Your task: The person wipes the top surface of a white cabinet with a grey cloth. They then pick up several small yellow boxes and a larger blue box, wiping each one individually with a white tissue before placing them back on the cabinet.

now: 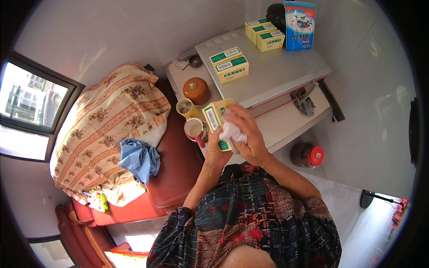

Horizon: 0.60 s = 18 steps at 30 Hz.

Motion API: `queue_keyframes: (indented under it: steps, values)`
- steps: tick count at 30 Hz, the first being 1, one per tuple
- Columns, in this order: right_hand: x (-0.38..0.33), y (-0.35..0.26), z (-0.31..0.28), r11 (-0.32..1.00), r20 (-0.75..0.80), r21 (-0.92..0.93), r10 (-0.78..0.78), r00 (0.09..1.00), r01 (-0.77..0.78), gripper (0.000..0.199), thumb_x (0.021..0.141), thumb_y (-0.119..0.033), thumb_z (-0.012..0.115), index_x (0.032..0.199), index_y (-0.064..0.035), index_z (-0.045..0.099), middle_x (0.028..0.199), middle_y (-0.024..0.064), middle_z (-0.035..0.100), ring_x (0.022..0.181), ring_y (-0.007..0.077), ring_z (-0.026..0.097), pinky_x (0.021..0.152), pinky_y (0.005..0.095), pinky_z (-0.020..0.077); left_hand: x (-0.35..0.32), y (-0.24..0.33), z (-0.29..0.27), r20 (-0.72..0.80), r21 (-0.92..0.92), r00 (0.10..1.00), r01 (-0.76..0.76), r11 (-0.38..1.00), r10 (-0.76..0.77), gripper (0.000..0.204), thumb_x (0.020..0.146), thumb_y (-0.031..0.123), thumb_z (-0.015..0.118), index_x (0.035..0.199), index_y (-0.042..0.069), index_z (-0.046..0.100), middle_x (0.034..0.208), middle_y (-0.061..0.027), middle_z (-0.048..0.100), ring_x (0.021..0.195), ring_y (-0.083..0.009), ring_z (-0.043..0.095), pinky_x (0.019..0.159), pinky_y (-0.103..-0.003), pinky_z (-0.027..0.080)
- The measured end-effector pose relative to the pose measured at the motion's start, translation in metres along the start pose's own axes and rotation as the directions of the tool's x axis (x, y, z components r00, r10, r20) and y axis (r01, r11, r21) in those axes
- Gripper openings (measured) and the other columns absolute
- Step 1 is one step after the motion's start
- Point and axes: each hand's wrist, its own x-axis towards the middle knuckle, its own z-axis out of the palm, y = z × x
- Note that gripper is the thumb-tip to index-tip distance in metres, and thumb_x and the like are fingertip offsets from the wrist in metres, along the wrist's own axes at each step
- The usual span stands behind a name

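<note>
Wiping step: left hand (215, 154) grips the yellow-green carton (216, 119); right hand (246, 134) fingers press a white cloth (230, 132) against it. Next: steady grip, turn carton.

Bright daylight enters through the window (31, 107) at the left, which is blown out to white; the walls (134, 31) show soft glare; straight edges bend near the dark round rim; the centre stays sharp.

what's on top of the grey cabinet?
On the grey cabinet: two yellow-green boxes near its front, a stack of similar boxes at the back, and a blue packet standing beside them. A dark object behind the packet is mostly hidden.
</note>
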Motion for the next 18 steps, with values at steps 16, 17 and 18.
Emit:
queue_keyframes:
  steps: [16, 17, 18]
  values:
    - [-0.025, 0.022, -0.015, 0.62, 0.258, 0.409, 0.625, 0.737, -0.669, 0.044, 0.087, -0.01, 0.054, 0.128, 0.0022, 0.047, 0.104, 0.008, 0.06, 0.091, 0.0108, 0.056, 0.078, 0.0231, 0.0462, 0.012, 0.003, 0.004, -0.028, -0.086, 0.995, -0.093, 0.992, 0.091, 0.058, 0.083, 0.033, 0.062, 0.132, 0.008, 0.043, 0.128, -0.0084, 0.052, 0.118, -0.0245, 0.048, 0.1, -0.042, 0.039]
    - [-0.016, 0.018, -0.028, 0.563, 0.306, 0.393, 0.665, 0.681, -0.727, 0.042, 0.087, -0.012, 0.056, 0.126, 0.0025, 0.049, 0.102, 0.0076, 0.061, 0.09, 0.0108, 0.056, 0.076, 0.0229, 0.0465, 0.01, 0.002, 0.004, -0.011, -0.079, 0.997, -0.071, 0.994, 0.07, 0.059, 0.082, 0.033, 0.062, 0.132, 0.008, 0.043, 0.128, -0.0088, 0.052, 0.118, -0.025, 0.048, 0.1, -0.042, 0.039]
    - [-0.011, 0.023, -0.027, 0.587, 0.231, 0.43, 0.664, 0.712, -0.686, 0.042, 0.087, -0.012, 0.057, 0.126, 0.0026, 0.049, 0.102, 0.0075, 0.061, 0.09, 0.0105, 0.056, 0.077, 0.0231, 0.0466, 0.008, 0.001, 0.004, 0.006, -0.07, 0.999, -0.049, 0.996, 0.05, 0.06, 0.082, 0.033, 0.063, 0.132, 0.008, 0.042, 0.128, -0.0092, 0.051, 0.119, -0.0256, 0.048, 0.099, -0.043, 0.04]
